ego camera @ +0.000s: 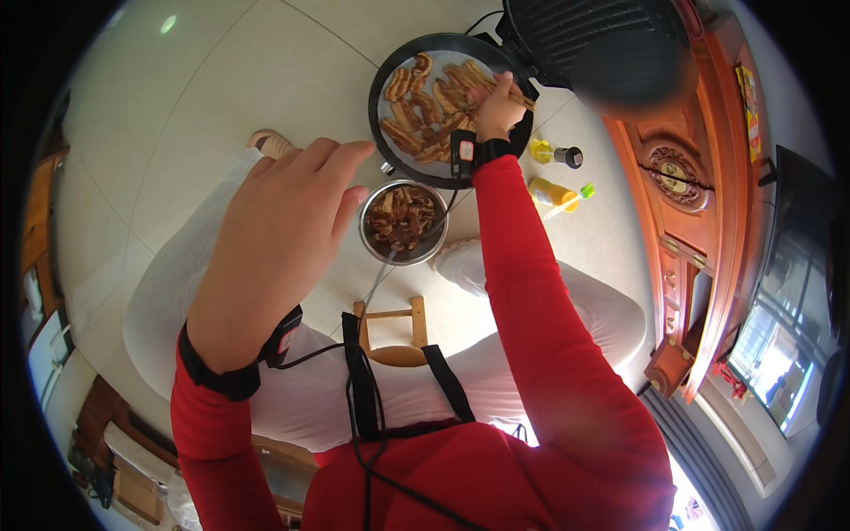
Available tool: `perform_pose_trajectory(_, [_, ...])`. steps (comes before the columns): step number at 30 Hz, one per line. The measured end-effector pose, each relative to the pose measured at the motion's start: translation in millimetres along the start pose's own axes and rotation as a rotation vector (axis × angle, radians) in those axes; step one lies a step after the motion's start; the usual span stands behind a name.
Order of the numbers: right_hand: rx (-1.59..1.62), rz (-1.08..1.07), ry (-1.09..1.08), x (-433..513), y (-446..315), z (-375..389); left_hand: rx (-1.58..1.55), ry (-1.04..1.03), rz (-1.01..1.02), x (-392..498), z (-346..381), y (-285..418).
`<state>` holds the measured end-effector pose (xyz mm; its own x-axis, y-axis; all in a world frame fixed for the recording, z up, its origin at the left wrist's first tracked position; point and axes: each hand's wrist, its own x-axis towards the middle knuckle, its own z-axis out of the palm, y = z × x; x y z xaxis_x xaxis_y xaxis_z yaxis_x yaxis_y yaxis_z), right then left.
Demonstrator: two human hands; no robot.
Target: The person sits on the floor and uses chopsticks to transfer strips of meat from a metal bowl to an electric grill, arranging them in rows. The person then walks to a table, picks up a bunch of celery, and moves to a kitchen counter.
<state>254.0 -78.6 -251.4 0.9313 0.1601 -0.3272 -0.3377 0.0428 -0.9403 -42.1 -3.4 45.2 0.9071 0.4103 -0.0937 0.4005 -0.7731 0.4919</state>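
Strips of browned meat (425, 113) lie on a pale sheet in a round black electric griddle (376, 99) on the floor. My right hand (499, 109) is closed on wooden chopsticks (521, 99) over the right side of the griddle; their tips are among the strips. My left hand (285, 232) hangs in the air, left of a steel bowl (443, 242), with fingers apart and nothing visible in it. More pieces of meat (402, 222) fill part of that bowl, which stands close below the griddle. Black straps with small boxes are on both wrists.
The griddle's ridged lid (584, 40) stands raised at the upper right. An oil bottle (543, 152), a yellow container (546, 192) and a green-tipped brush (571, 202) are right of the griddle. Beyond is a carved wooden cabinet (677, 179). A wooden stool (398, 355) is beneath me; cables hang before me.
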Motion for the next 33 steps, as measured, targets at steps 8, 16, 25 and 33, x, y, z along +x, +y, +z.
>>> perform_pose_trajectory(8, [-0.116,-0.099,-0.34,-12,-6,20,0.003,0.004,0.004,0,1,1])
perform_pose_trajectory(16, [0.288,0.209,0.055,17,27,-16,-0.001,-0.001,0.004,0,3,-1])
perform_pose_trajectory(25, [0.259,0.149,0.04,10,29,-26,-0.038,0.013,0.014,5,5,1])
perform_pose_trajectory(33, [-0.301,-0.11,-0.312,-19,-15,-21,-0.022,0.009,0.017,5,9,1])
